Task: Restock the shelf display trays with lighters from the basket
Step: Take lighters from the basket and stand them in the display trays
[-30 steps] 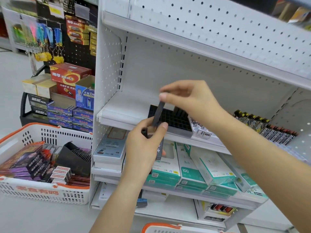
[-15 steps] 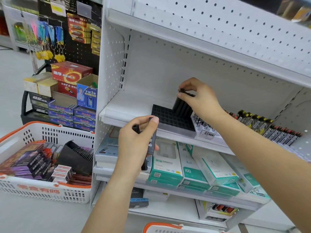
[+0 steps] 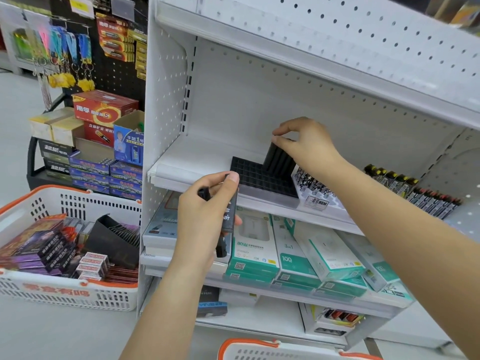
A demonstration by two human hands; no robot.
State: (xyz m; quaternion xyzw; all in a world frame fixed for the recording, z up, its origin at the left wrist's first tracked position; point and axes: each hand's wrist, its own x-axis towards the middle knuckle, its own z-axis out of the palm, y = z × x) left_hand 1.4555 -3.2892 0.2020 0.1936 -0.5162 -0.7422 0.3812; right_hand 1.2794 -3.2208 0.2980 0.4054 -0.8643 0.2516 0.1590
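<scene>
Standing lighters (image 3: 279,160) fill black tray's (image 3: 255,178) rear-right slots only.

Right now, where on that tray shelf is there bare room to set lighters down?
The shelf is bare left of the black tray, up to the side wall. The tray's front cells are unfilled; lighters stand at its back under the right hand. Right of it is crowded. The left hand holds more.

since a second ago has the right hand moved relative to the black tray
Yes. The right hand has gone from holding a lighter above the black tray's front to the tray's back right corner, where it now pinches the tops of the lighters standing there.
</scene>
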